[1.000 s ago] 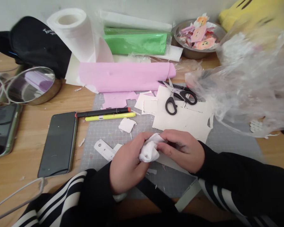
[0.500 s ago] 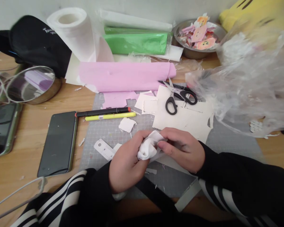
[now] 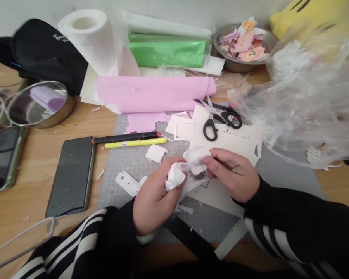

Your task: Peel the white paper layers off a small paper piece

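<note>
A crumpled white tissue (image 3: 176,176) is bunched between my two hands above the cutting mat (image 3: 133,159). My left hand (image 3: 155,197) is closed around one bunch of it, thumb and forefinger curled about the wad. Pinched at the other end, the tissue stretches up to my right hand (image 3: 232,172), whose thumb and fingertips grip it. A thin, see-through part hangs below, between the hands. Under my right hand lies cream card (image 3: 221,195) with black drawn lines. Just beyond my left hand rests a small white cut-out piece (image 3: 156,153); a ruler (image 3: 128,183) is partly covered by that hand.
Black-handled scissors (image 3: 211,130) lie on the card. A pink roll (image 3: 157,93) and a white paper roll (image 3: 87,38) are behind. Left are a phone (image 3: 71,176), a black pen (image 3: 128,137) and a yellow pen (image 3: 135,143). Plastic bags (image 3: 308,97) crowd the right.
My right hand has moved slightly up and right, drawing part of the tissue away from the left hand's bunch. The tissue is now stretched between them.
</note>
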`<action>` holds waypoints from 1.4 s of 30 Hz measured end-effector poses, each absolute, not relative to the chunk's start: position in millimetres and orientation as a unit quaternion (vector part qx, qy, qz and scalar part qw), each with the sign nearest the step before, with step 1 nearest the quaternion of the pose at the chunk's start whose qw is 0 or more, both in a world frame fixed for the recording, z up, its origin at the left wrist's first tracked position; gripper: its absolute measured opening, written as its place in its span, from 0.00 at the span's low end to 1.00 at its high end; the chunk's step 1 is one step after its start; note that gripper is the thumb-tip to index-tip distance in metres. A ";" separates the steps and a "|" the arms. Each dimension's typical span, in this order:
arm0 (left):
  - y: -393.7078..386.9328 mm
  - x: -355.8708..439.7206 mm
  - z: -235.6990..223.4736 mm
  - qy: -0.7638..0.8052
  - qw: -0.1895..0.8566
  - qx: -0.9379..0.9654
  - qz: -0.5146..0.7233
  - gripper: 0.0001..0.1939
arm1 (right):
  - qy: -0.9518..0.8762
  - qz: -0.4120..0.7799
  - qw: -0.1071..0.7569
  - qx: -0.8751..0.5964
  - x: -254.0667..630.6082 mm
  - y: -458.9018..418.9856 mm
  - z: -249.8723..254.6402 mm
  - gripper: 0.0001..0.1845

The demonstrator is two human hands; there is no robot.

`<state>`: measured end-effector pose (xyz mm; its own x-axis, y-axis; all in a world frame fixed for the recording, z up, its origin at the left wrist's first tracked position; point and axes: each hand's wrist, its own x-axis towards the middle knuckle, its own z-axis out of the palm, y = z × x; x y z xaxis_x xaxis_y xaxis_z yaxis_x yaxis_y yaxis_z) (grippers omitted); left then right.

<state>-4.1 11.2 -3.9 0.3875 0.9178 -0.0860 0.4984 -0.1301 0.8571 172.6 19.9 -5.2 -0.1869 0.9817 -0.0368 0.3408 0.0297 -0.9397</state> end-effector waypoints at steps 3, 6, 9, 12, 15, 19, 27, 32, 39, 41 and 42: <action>11.0 -3.6 -2.9 0.495 0.440 0.711 0.235 0.11 | -0.634 0.463 0.341 -0.518 171.9 19.2 -4.7 0.13; 11.4 -3.2 -1.4 0.494 0.450 0.710 0.224 0.08 | -0.645 0.470 0.325 -0.508 170.9 18.4 -5.3 0.13; 11.9 -2.8 -0.8 0.500 0.446 0.708 0.223 0.06 | -0.634 0.487 0.321 -0.508 170.4 17.9 -8.9 0.14; 11.9 -2.4 -2.6 0.513 0.435 0.702 0.232 0.07 | -0.609 0.509 0.336 -0.507 169.5 18.3 -15.5 0.13; 12.1 -1.8 -6.8 0.523 0.433 0.686 0.261 0.10 | -0.568 0.522 0.395 -0.499 167.1 19.7 -20.6 0.12; 14.0 0.4 -13.5 0.513 0.447 0.655 0.329 0.12 | -0.519 0.548 0.443 -0.483 162.9 22.5 -21.1 0.14; 21.3 5.3 -18.5 0.478 0.487 0.617 0.392 0.17 | -0.502 0.517 0.468 -0.512 155.5 27.1 -19.5 0.16; 30.9 6.1 -15.5 0.494 0.458 0.661 0.331 0.15 | -0.536 0.456 0.476 -0.528 157.7 31.2 -24.4 0.13; 37.2 4.3 -15.1 0.531 0.416 0.658 0.335 0.13 | -0.625 0.291 0.437 -0.577 161.8 34.0 -31.5 0.08; 35.6 5.8 -13.7 0.538 0.401 0.654 0.349 0.14 | -0.630 0.266 0.449 -0.575 159.7 31.5 -28.4 0.09; 34.4 6.8 -12.9 0.538 0.396 0.654 0.356 0.14 | -0.630 0.254 0.456 -0.575 158.4 29.9 -26.4 0.10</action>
<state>6.8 34.4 -12.9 0.1682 0.9849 0.0400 0.4207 -0.1084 0.9007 158.4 29.9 -26.4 0.0764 0.9562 0.2827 0.4940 0.2100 -0.8437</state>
